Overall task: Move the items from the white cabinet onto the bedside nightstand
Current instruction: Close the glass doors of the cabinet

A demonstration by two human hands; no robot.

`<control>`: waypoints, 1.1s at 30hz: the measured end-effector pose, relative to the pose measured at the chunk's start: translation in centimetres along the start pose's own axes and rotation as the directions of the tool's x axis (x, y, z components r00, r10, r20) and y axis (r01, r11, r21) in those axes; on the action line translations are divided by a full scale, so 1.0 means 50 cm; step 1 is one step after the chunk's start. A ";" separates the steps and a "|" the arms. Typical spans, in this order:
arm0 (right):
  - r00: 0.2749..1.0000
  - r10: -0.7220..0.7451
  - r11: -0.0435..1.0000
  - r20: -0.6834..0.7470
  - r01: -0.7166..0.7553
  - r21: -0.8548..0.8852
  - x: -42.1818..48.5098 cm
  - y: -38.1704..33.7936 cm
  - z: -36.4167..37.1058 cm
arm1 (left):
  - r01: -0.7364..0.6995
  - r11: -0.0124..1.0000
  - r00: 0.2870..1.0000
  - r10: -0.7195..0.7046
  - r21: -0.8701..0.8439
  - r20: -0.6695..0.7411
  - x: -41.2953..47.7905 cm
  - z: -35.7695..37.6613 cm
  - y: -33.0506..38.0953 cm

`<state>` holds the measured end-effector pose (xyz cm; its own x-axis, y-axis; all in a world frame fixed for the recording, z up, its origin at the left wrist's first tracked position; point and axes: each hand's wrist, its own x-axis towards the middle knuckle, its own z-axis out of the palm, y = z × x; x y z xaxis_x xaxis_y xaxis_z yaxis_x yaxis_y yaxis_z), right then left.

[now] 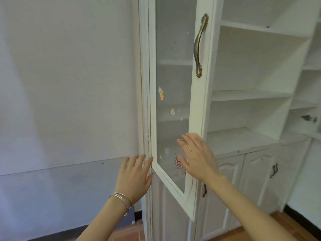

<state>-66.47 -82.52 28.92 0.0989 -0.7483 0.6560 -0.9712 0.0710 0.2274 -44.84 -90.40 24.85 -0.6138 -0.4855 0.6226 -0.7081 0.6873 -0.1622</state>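
Note:
A tall white cabinet (pixel 251 94) fills the right half of the view, with open shelves that look bare. Its glass door (pixel 173 70) with a brass handle (pixel 199 46) stands slightly ajar at the cabinet's left end. My right hand (pixel 196 155) lies flat with straight fingers on the lower part of the door. My left hand (pixel 135 176), a bracelet on its wrist, has spread fingers at the door's hinge-side frame and holds nothing. Behind the glass, near the bottom, a small thing with red marks (pixel 178 162) shows; I cannot tell what it is. No nightstand is in view.
A pale wall (pixel 69 84) takes up the left side. Lower cabinet doors (pixel 257 174) with dark handles sit under the shelves. Sticker scraps (pixel 161 93) cling to the glass. Reddish floor (pixel 281 221) shows at the bottom right.

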 end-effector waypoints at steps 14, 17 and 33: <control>0.998 0.068 0.991 0.004 -0.068 0.119 0.018 0.319 0.087 | -0.102 0.978 0.995 0.098 -0.183 -0.026 0.190 0.130 0.171; 0.999 0.043 0.982 -0.004 -0.042 0.183 0.032 0.381 0.125 | -0.073 0.986 0.997 0.073 -0.151 -0.006 0.244 0.155 0.202; 0.995 0.010 0.977 0.102 -0.032 0.211 0.191 0.587 0.344 | 0.048 0.999 0.992 -0.047 -0.005 0.115 0.416 0.280 0.242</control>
<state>-97.75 -98.95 29.49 0.0662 -0.8107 0.5818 -0.9977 -0.0462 0.0493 -71.07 -99.77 25.11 -0.6158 -0.5762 0.5373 -0.7348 0.6660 -0.1280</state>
